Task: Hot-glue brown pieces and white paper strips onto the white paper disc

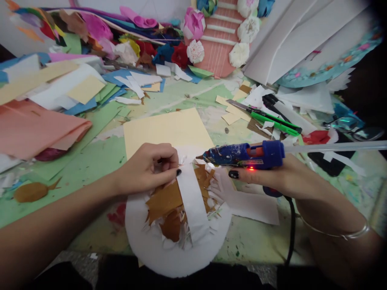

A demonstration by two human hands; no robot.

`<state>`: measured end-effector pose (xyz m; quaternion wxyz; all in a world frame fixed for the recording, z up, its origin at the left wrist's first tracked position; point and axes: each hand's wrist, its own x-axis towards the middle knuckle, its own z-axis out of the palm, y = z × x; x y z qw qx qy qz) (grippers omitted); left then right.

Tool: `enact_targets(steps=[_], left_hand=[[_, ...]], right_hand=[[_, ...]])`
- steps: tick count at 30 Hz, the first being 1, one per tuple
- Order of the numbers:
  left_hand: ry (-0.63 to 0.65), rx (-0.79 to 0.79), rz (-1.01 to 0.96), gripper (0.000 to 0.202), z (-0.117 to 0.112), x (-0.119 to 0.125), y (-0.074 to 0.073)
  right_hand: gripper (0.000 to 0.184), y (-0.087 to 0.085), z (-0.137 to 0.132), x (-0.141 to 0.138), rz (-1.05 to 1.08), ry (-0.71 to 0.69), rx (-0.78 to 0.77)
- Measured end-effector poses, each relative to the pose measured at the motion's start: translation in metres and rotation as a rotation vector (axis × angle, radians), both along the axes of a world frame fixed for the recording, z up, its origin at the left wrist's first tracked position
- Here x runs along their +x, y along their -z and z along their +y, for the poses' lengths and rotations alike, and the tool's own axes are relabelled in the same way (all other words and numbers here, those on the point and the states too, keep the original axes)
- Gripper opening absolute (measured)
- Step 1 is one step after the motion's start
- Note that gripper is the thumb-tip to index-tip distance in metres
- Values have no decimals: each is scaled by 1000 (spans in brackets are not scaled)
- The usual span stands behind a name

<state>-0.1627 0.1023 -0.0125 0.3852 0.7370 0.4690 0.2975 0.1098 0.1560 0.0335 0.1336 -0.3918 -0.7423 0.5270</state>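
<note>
White paper strip (192, 197), head view. It lies across a white round disc (145, 241) at the near edge of the green tabletop (90, 165). The strip's long axis runs from far to near, with the near end leaning a little to the right. Torn brown paper pieces (163, 201) are on the disc on both sides of the strip, and some are under it.

- Left hand (145, 169): curled, with thumb and fingertips pinched together on the far end of the white strip, pressing it down at the disc's far rim. The forearm comes in from the lower left.
- Right hand (272, 177): closed round the grip of a blue glue gun (248, 155), one dark-nailed finger stretched forward under the barrel. I cannot tell whether the trigger is squeezed. A small red light glows on the gun's underside. A clear glue stick (332, 147) juts out of the back toward the right, and a black cord (292, 225) drops toward the near edge.
- Key relation: the gun lies left to right, crosswise to the strip. Its nozzle points left and sits just beside the pinched far end, close to the left fingertips; I cannot tell whether it touches. The left hand is on the strip, while the right reaches it only through the nozzle.
- Around: a cream sheet (163, 129) lies under the disc's far side. A white paper cutout (250, 205) lies below the gun. A green-handled cutter (272, 121) lies farther off to the right, and paper flowers (193, 24) and stacked coloured paper are at the back.
</note>
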Motion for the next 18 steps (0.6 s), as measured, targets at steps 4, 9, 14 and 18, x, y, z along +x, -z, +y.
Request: enact_targets(steps=[4,9,14,18], left_hand=[[-36,-147,-54,15,1,5,1],[-81,-29,-8,12,1,7,4],[-77,91,-8,9,0,8,5],[-24,274,28,19,-1,7,8]], right_hand=[[31,-3,-1,-3,60,-73,-61],[25,-6,-3,-5,71,-71,-47],[24,-9,-5,-2,124,8,-161],[26,-5,-4,3,85,11,-129]])
